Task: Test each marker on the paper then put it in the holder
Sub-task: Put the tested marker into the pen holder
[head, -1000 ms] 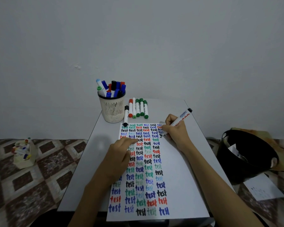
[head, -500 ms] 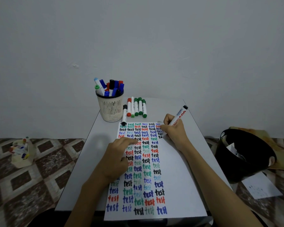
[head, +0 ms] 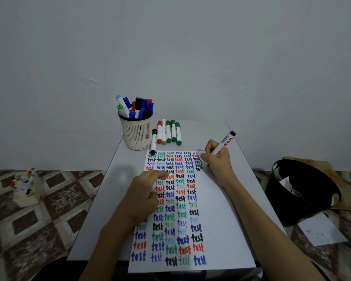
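Right of centre, the right hand [head: 217, 159] gripped a marker [head: 224, 141] on the paper [head: 217, 220]; the left hand [head: 144, 193], fingers relaxed, pinned it. Steady strokes seemed best.

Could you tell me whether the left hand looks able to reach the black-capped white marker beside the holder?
Probably yes: the left hand holds nothing, resting on the white paper sheet, and nothing stands between it and the black-capped white marker.
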### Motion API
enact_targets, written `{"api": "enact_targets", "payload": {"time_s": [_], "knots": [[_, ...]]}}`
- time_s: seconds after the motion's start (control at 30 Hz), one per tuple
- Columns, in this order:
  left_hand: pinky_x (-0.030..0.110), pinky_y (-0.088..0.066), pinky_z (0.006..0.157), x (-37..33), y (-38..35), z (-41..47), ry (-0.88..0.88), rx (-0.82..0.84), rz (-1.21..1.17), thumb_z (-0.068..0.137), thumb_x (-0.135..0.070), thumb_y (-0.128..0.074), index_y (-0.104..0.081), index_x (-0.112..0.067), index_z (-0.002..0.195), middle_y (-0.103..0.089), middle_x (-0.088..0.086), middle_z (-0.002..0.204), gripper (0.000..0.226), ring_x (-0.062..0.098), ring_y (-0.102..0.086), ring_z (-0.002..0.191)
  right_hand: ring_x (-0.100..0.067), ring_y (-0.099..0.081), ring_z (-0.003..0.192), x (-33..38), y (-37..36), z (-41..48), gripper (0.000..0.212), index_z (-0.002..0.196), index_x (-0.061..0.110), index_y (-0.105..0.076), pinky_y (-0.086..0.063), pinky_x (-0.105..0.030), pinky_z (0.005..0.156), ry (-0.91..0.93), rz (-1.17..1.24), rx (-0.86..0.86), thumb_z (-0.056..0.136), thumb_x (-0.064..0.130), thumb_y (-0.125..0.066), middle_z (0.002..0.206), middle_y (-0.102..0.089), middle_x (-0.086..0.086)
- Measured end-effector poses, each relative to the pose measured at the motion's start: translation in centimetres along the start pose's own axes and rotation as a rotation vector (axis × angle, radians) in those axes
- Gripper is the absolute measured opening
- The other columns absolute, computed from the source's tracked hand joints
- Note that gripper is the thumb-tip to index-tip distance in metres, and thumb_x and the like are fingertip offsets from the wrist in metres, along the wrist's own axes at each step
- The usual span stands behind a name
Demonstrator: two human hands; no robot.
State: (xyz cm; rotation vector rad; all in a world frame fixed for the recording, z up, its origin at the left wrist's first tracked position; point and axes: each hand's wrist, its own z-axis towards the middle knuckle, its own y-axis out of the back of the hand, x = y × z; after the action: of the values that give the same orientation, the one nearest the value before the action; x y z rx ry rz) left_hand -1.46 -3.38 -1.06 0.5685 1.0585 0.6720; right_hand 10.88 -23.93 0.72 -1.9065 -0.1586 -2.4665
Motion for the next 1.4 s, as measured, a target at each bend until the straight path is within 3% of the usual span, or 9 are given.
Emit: {"api": "enact_targets", "payload": {"time_s": [0.13,0.47,0.63,0.7,0.93,1.07,1.2,1.3,1.4], "knots": [[0.008,-0.027,0.093,0.1,0.0,0.0,-0.003,-0.002,0.003,0.067,-0.003,-0.036,-0.057,-0.014,0.12,-0.06,-0.001,0.116,0.058,0.004,-0.047,0.109,-0.03,-0.056,0.074,0.0,-0.1,0.0,0.039,0.064,0.01,-0.033,-0.051,-0.022,0.053,-0.009,0.025,0.023,0.08,-0.019,-0.053,0.063,-0.041,-0.01],[0.004,-0.025,0.091,-0.1,0.0,0.0,0.001,-0.01,0.005,0.067,-0.003,-0.036,-0.057,-0.014,0.12,-0.06,-0.001,0.116,0.058,0.002,-0.046,0.109,-0.023,-0.05,0.063,-0.2,0.1,0.2,0.036,0.062,0.01,-0.035,-0.049,-0.024,0.051,0.002,0.019,-0.051,0.077,-0.017,-0.054,0.058,-0.04,-0.006],[0.025,-0.042,0.096,0.0,0.1,0.0,-0.018,-0.023,-0.049,0.067,-0.002,-0.034,-0.058,-0.012,0.118,-0.057,0.001,0.119,0.057,0.011,-0.051,0.113,-0.016,-0.046,0.057,-0.4,0.0,0.3,0.037,0.061,0.012,-0.033,-0.044,-0.019,0.049,0.019,0.014,-0.04,0.078,-0.015,-0.052,0.058,-0.036,-0.004],[0.027,-0.044,0.096,0.0,0.0,0.0,-0.026,-0.041,-0.056,0.067,0.0,-0.033,-0.058,-0.01,0.115,-0.057,0.001,0.117,0.055,0.012,-0.052,0.112,-0.013,-0.045,0.055,-0.4,0.1,0.3,0.039,0.062,0.012,-0.033,-0.045,-0.019,0.05,0.02,0.016,-0.048,0.08,-0.018,-0.052,0.057,-0.037,-0.002],[0.001,-0.03,0.094,0.1,0.1,0.0,-0.014,-0.087,-0.034,0.07,0.002,-0.033,-0.06,-0.011,0.114,-0.055,-0.005,0.113,0.053,0.001,-0.048,0.108,-0.002,-0.054,0.053,0.0,-0.1,0.1,0.039,0.063,0.011,-0.033,-0.049,-0.02,0.052,-0.022,-0.005,0.003,0.081,-0.019,-0.05,0.055,-0.042,0.0],[0.002,-0.035,0.091,0.2,0.1,-0.1,-0.031,-0.11,-0.056,0.072,0.002,-0.039,-0.061,-0.01,0.111,-0.058,-0.004,0.11,0.047,0.003,-0.052,0.104,-0.005,-0.05,0.05,0.3,0.0,-0.1,0.039,0.063,0.011,-0.034,-0.047,-0.018,0.049,-0.022,0.085,-0.025,0.081,-0.021,-0.049,0.056,-0.04,-0.004],[0.006,-0.039,0.092,0.2,0.3,-0.1,-0.044,-0.153,-0.101,0.073,0.003,-0.042,-0.061,-0.012,0.111,-0.058,-0.005,0.109,0.044,0.005,-0.056,0.102,-0.009,-0.038,0.041,0.7,0.8,-0.2,0.035,0.067,0.015,-0.043,-0.035,-0.018,0.038,-0.037,0.352,-0.118,0.081,-0.004,-0.069,0.057,-0.048,-0.005],[0.011,-0.042,0.092,0.1,0.6,0.0,-0.064,-0.243,-0.136,0.079,-0.002,-0.049,-0.061,-0.011,0.111,-0.061,-0.002,0.11,0.035,0.002,-0.056,0.102,-0.012,-0.049,0.049,1.6,0.6,-0.5,0.026,0.073,0.011,-0.049,-0.042,-0.018,0.043,-0.075,0.548,0.014,0.077,-0.003,-0.07,0.069,-0.054,-0.01],[0.017,-0.046,0.092,-0.2,1.0,-0.2,-0.067,-0.294,-0.225,0.087,-0.015,-0.053,-0.06,-0.007,0.113,-0.064,0.001,0.111,0.028,0.005,-0.059,0.105,-0.026,-0.067,0.074,2.3,-0.5,-1.2,0.012,0.086,0.0,-0.06,-0.059,-0.026,0.06,-0.147,0.672,0.269,0.079,-0.01,-0.062,0.087,-0.064,-0.02]]}}
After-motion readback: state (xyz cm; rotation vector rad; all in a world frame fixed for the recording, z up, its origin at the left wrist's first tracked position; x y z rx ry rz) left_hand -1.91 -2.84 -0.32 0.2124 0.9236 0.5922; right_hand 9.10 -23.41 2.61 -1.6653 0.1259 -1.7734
